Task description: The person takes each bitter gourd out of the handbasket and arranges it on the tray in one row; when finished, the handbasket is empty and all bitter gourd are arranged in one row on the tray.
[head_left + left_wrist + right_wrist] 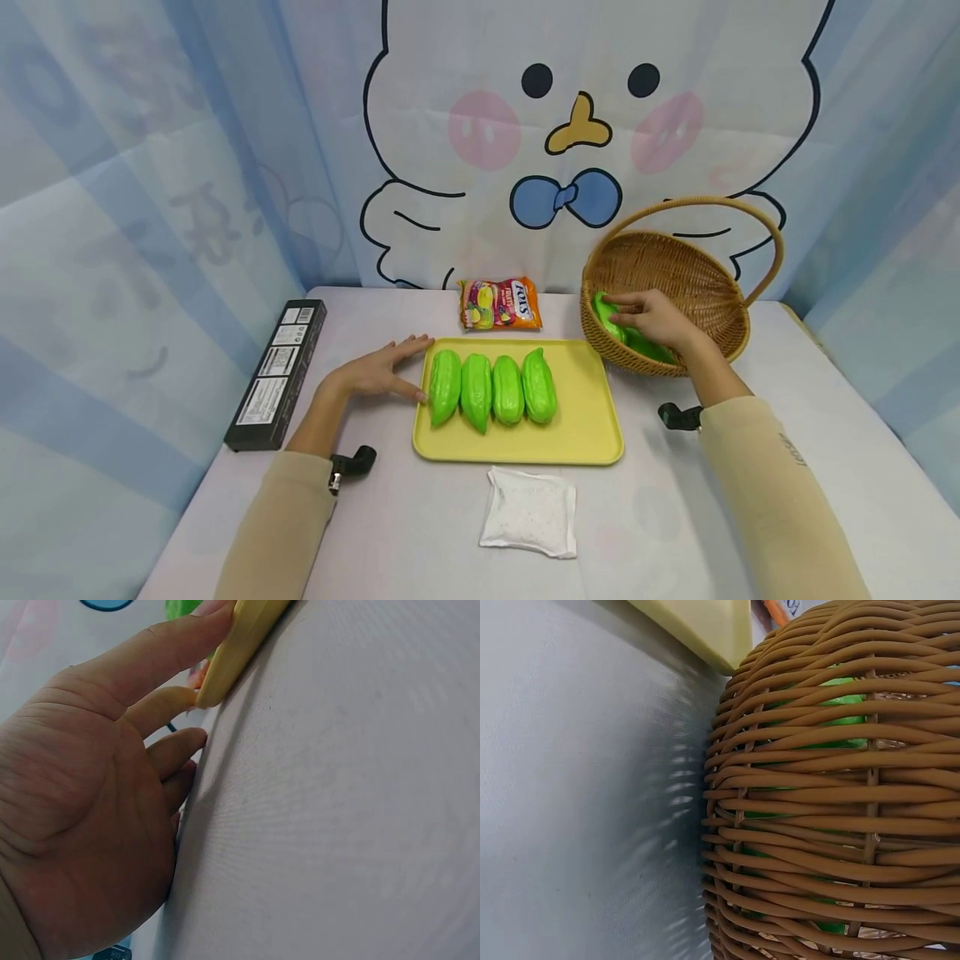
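Several glossy green ridged oblong fruits [507, 392] with pointed tips lie side by side on the left part of a yellow tray [588, 433]. My left hand [378, 371] is spread at the tray's left edge, its thumb on the rim; in the left wrist view the thumb and index finger touch the tray [244, 649]. My right hand [656, 319] reaches into a tilted wicker basket [716, 292], thumb and fingers at a green fruit [609, 319] near its left wall. More green [648, 346] shows beneath that hand. In the right wrist view the basket's weave [817, 795] hides the hand.
An orange candy bag [500, 304] lies behind the tray. In front of it is a white packet [529, 512]. A long black box [276, 375] stands at the left table edge. The basket's arched handle [701, 202] rises above my right hand. A printed curtain [450, 225] hangs behind the table.
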`<action>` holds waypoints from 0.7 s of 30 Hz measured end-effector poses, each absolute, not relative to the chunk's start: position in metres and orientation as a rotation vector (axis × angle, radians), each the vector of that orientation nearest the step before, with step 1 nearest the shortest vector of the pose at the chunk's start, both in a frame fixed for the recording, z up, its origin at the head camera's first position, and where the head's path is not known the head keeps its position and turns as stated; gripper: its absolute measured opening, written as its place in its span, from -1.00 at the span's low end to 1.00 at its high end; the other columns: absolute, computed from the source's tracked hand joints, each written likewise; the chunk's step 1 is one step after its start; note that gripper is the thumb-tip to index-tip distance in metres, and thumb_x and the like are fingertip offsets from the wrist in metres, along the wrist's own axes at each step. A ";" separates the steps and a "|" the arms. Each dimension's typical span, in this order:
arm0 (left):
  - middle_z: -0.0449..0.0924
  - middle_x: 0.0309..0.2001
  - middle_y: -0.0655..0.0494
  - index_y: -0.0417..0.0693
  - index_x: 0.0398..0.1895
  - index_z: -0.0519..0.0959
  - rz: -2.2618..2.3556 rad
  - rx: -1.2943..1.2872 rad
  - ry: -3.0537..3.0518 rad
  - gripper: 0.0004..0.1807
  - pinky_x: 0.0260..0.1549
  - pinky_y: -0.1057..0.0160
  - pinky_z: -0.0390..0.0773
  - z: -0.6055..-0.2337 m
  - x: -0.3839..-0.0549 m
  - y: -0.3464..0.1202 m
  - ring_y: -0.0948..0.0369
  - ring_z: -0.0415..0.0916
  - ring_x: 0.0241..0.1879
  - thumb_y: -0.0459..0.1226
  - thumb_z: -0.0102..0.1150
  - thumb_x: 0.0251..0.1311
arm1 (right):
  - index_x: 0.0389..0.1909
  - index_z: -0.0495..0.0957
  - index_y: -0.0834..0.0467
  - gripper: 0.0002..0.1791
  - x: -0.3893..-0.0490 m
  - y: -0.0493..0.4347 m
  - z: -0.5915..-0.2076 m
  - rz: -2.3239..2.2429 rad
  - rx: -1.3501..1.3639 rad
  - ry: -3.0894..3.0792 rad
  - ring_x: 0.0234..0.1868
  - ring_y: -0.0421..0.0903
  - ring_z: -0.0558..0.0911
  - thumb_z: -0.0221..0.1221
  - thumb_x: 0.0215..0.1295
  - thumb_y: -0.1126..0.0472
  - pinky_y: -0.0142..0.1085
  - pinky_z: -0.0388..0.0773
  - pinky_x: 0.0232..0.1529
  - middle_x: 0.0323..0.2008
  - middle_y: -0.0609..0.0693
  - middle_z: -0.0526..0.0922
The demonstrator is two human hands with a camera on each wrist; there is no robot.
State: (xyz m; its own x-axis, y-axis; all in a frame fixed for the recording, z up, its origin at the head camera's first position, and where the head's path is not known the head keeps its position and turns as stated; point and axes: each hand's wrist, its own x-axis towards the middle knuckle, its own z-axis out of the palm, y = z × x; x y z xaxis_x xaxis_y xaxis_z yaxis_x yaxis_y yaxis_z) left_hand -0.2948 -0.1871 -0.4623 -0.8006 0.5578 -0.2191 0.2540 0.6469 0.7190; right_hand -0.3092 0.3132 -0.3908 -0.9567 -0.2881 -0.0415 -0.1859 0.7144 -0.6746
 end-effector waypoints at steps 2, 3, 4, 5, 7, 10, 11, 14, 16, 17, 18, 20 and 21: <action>-0.13 0.72 0.11 0.22 0.69 0.09 0.976 0.641 2.443 0.19 0.66 -0.18 -0.45 -0.462 -0.295 -0.187 0.00 -0.39 0.71 0.06 0.58 0.00 | 0.46 0.45 0.19 -0.48 -0.309 0.313 -0.391 -1.084 -0.382 2.777 0.29 0.26 0.56 0.17 0.55 0.22 -0.02 0.67 0.19 0.39 0.33 0.50; -0.13 0.72 0.10 0.22 0.69 0.10 0.977 0.640 2.441 0.19 0.66 -0.18 -0.45 -0.462 -0.295 -0.187 0.00 -0.38 0.71 0.06 0.58 0.00 | 0.45 0.46 0.19 -0.49 -0.309 0.313 -0.391 -1.092 -0.376 2.776 0.26 0.23 0.58 0.18 0.54 0.22 -0.12 0.68 0.13 0.37 0.32 0.52; -0.13 0.72 0.11 0.22 0.69 0.10 0.978 0.640 2.441 0.19 0.66 -0.18 -0.45 -0.462 -0.294 -0.186 0.00 -0.39 0.71 0.06 0.59 0.00 | 0.45 0.46 0.19 -0.49 -0.309 0.313 -0.391 -1.098 -0.373 2.779 0.22 0.20 0.59 0.18 0.54 0.22 -0.20 0.68 0.06 0.35 0.31 0.54; -0.13 0.72 0.12 0.23 0.68 0.10 0.977 0.637 2.441 0.19 0.66 -0.18 -0.45 -0.462 -0.294 -0.186 0.01 -0.39 0.71 0.06 0.59 0.00 | 0.45 0.45 0.21 -0.48 -0.309 0.313 -0.391 -1.106 -0.381 2.778 0.20 0.19 0.59 0.18 0.54 0.23 -0.27 0.67 0.01 0.35 0.33 0.54; -0.13 0.72 0.12 0.24 0.68 0.10 0.974 0.633 2.443 0.19 0.65 -0.19 -0.45 -0.462 -0.294 -0.186 0.01 -0.39 0.71 0.06 0.59 0.00 | 0.45 0.45 0.21 -0.48 -0.309 0.313 -0.391 -1.133 -0.371 2.779 0.17 0.16 0.58 0.19 0.53 0.23 -0.42 0.62 -0.08 0.35 0.32 0.54; -0.14 0.72 0.12 0.25 0.69 0.09 0.965 0.633 2.448 0.19 0.65 -0.20 -0.44 -0.462 -0.294 -0.186 0.00 -0.39 0.71 0.07 0.59 0.00 | 0.46 0.44 0.22 -0.45 -0.309 0.313 -0.390 -1.193 -0.357 2.773 0.25 0.17 0.57 0.22 0.51 0.22 -0.58 0.57 -0.10 0.42 0.29 0.49; -0.14 0.72 0.12 0.24 0.69 0.09 0.964 0.634 2.448 0.19 0.65 -0.20 -0.44 -0.462 -0.294 -0.186 0.00 -0.39 0.71 0.07 0.59 0.00 | 0.46 0.44 0.21 -0.44 -0.309 0.313 -0.390 -1.214 -0.353 2.768 0.29 0.19 0.56 0.24 0.50 0.21 -0.62 0.55 -0.09 0.44 0.27 0.46; -0.14 0.72 0.12 0.24 0.69 0.09 0.961 0.635 2.448 0.20 0.66 -0.19 -0.44 -0.461 -0.294 -0.186 0.01 -0.39 0.71 0.08 0.59 0.00 | 0.47 0.44 0.20 -0.42 -0.307 0.313 -0.388 -1.273 -0.353 2.749 0.37 0.23 0.52 0.27 0.48 0.20 -0.67 0.54 -0.06 0.47 0.24 0.44; -0.14 0.72 0.12 0.24 0.69 0.09 0.966 0.630 2.446 0.20 0.66 -0.18 -0.43 -0.460 -0.293 -0.186 0.02 -0.39 0.71 0.07 0.59 0.00 | 0.47 0.44 0.20 -0.41 -0.307 0.314 -0.388 -1.289 -0.374 2.751 0.39 0.26 0.50 0.28 0.47 0.20 -0.66 0.54 -0.05 0.47 0.26 0.44; -0.14 0.72 0.12 0.23 0.69 0.09 0.969 0.632 2.445 0.19 0.66 -0.19 -0.44 -0.460 -0.293 -0.186 0.01 -0.39 0.71 0.07 0.59 0.01 | 0.46 0.44 0.20 -0.41 -0.306 0.314 -0.388 -1.296 -0.378 2.753 0.39 0.26 0.50 0.28 0.47 0.20 -0.66 0.55 -0.05 0.46 0.25 0.45; -0.14 0.72 0.12 0.23 0.69 0.09 0.969 0.633 2.446 0.19 0.66 -0.19 -0.43 -0.460 -0.293 -0.186 0.01 -0.39 0.71 0.07 0.59 0.01 | 0.46 0.45 0.20 -0.42 -0.306 0.314 -0.387 -1.303 -0.381 2.757 0.39 0.26 0.50 0.28 0.46 0.21 -0.66 0.55 -0.05 0.45 0.26 0.46; -0.14 0.72 0.10 0.23 0.69 0.09 0.971 0.634 2.446 0.18 0.65 -0.20 -0.43 -0.460 -0.292 -0.186 0.00 -0.38 0.71 0.07 0.58 0.02 | 0.45 0.46 0.20 -0.43 -0.306 0.315 -0.387 -1.313 -0.378 2.772 0.39 0.26 0.50 0.28 0.47 0.21 -0.67 0.54 -0.05 0.44 0.26 0.47; -0.14 0.72 0.09 0.22 0.69 0.09 0.972 0.638 2.446 0.18 0.65 -0.21 -0.43 -0.460 -0.293 -0.186 -0.01 -0.38 0.71 0.06 0.58 0.02 | 0.45 0.46 0.20 -0.43 -0.305 0.315 -0.387 -1.314 -0.369 2.779 0.39 0.26 0.50 0.28 0.47 0.21 -0.67 0.53 -0.05 0.44 0.26 0.47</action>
